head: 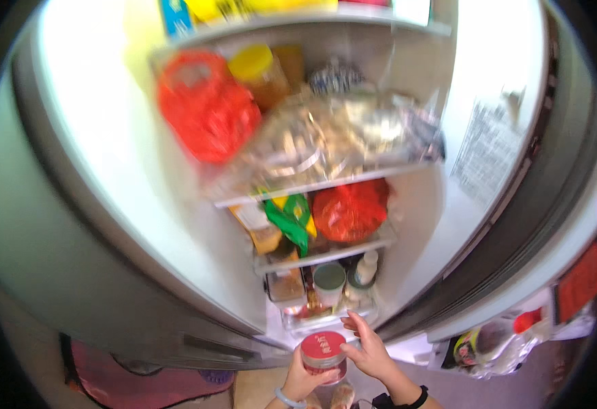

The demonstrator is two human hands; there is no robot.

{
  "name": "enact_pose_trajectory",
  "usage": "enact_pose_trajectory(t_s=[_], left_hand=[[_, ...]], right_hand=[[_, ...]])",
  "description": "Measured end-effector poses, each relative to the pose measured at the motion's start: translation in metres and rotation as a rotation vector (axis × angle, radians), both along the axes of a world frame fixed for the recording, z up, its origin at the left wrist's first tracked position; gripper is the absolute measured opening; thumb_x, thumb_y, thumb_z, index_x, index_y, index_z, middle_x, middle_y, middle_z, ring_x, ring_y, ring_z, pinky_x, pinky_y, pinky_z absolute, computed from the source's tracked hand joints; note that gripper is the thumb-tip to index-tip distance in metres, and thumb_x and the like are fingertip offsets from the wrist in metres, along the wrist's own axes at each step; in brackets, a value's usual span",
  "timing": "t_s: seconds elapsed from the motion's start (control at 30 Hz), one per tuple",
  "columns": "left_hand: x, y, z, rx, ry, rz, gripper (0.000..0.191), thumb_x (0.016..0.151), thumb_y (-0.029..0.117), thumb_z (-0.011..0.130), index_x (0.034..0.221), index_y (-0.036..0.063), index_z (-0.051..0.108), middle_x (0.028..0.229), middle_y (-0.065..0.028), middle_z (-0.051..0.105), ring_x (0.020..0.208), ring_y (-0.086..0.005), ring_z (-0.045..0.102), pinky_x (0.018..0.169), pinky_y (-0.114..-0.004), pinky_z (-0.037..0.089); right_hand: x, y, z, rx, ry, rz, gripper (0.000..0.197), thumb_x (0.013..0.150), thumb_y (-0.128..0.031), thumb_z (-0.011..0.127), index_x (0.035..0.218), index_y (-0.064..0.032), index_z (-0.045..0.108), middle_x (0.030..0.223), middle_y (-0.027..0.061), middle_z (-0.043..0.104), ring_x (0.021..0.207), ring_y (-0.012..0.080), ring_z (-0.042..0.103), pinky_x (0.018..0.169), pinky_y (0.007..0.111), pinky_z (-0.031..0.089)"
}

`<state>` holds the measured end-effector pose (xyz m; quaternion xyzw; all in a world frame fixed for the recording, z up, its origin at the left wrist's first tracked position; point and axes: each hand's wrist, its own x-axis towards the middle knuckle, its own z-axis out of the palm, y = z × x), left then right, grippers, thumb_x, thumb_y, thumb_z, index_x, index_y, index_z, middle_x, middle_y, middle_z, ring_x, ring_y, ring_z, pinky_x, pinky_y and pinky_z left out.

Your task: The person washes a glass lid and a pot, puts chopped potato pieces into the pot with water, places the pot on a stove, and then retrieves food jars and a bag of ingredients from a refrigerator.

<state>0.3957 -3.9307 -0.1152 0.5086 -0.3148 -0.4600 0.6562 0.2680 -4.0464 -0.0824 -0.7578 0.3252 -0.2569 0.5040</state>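
Below the lowest visible shelf of an open refrigerator, my left hand (301, 376) is wrapped around a clear jar with a red lid (323, 344), which bears writing. My right hand (367, 350) is at the jar's right side, its thumb by the lid's edge and its fingers raised and apart. Just beyond the hands, the bottom section holds a jar with a dark green lid (329, 276), a white bottle (367, 267) and a clear container (285, 285). Higher shelves carry a red plastic bag (352, 209), a green packet (290, 217) and a yellow-lidded jar (257, 71).
Shelf edges (329, 184) jut out above the hands. Large clear plastic bags (329, 133) and another red bag (206, 107) fill an upper shelf. The refrigerator door (492, 128) stands to the right, with a red-capped plastic bottle (497, 340) beside it. A pink mat-like item (145, 373) lies lower left.
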Motion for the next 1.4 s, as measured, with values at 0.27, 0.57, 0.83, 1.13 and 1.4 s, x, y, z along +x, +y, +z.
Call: enact_pose_trajectory(t_s=[0.27,0.57,0.83,1.13,1.4], left_hand=[[0.036,0.081,0.073,0.007,-0.286,-0.203,0.094,0.053,0.016,0.084,0.129,0.0016,0.029,0.122,-0.0115,0.045,0.112,-0.0200,0.045,0.096,-0.035,0.037],[0.053,0.183,0.056,0.073,-0.298,-0.048,0.078,0.058,0.013,0.081,0.120,0.0025,0.036,0.113,-0.0092,0.050,0.103,-0.0175,0.050,0.089,-0.033,0.040],[0.062,0.150,0.051,0.100,-0.174,-0.009,0.073,0.063,0.008,0.077,0.121,0.0036,0.035,0.113,-0.0089,0.051,0.105,-0.0164,0.049,0.090,-0.034,0.040],[0.036,0.070,0.095,0.045,-0.105,-0.105,0.075,0.060,0.013,0.081,0.120,0.0013,0.037,0.111,-0.0086,0.052,0.104,-0.0164,0.050,0.091,-0.033,0.040],[0.029,0.058,0.088,0.030,-0.145,-0.054,0.083,0.058,0.019,0.083,0.123,0.0000,0.034,0.117,-0.0106,0.048,0.108,-0.0180,0.047,0.093,-0.032,0.038]], right_hand=[[0.035,-0.006,0.139,-0.324,-0.226,0.001,0.051,0.078,-0.025,0.064,0.118,-0.0009,0.045,0.109,0.0171,0.052,0.099,0.0285,0.054,0.085,0.035,0.043],[0.101,-0.051,0.229,-1.038,-0.275,-0.227,0.043,0.073,-0.018,0.063,0.111,-0.0021,0.050,0.114,0.0184,0.047,0.104,0.0346,0.044,0.088,0.040,0.039],[0.131,-0.085,0.249,-1.424,-0.025,-0.192,0.049,0.067,-0.029,0.067,0.111,-0.0129,0.055,0.120,0.0170,0.046,0.114,0.0371,0.040,0.093,0.054,0.030],[0.090,-0.127,0.249,-1.347,-0.105,-0.264,0.035,0.067,-0.028,0.068,0.095,-0.0089,0.060,0.116,0.0121,0.049,0.115,0.0344,0.039,0.095,0.055,0.026],[0.135,-0.131,0.239,-1.484,0.135,-0.207,0.064,0.060,-0.027,0.073,0.119,-0.0221,0.050,0.126,0.0028,0.045,0.122,0.0300,0.033,0.097,0.061,0.019]])
